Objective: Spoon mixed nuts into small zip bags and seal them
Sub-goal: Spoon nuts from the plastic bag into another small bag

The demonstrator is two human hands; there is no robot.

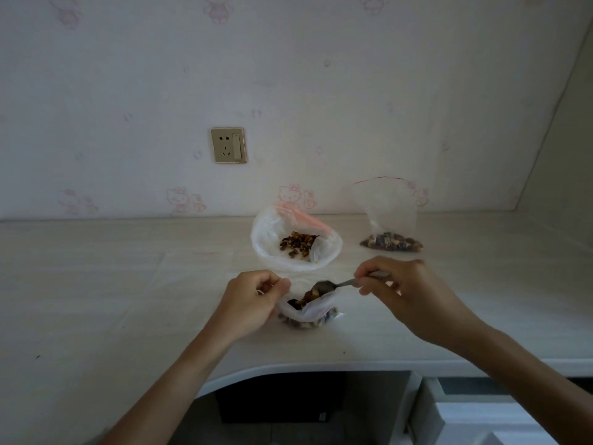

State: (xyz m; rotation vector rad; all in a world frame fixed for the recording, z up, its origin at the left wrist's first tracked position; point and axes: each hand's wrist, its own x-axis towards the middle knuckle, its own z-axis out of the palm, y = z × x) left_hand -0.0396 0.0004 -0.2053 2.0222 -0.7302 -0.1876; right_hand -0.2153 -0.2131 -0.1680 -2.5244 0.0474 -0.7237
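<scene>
Pale desk against patterned wallpaper, wall socket centre frame. Left hand pinches the rim of a small zip bag, lower centre, holding its mouth apart. Right hand grips a spoon, its bowl of mixed nuts tipped at the mouth. Behind: large open bag with nuts; filled zip bag upright, right of centre

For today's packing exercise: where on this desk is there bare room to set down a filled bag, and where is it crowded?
Bare desk runs wide left of the left hand, and right of the right hand in front of the standing bag. It is crowded between the hands: the small bag, spoon and open nut bag.
</scene>
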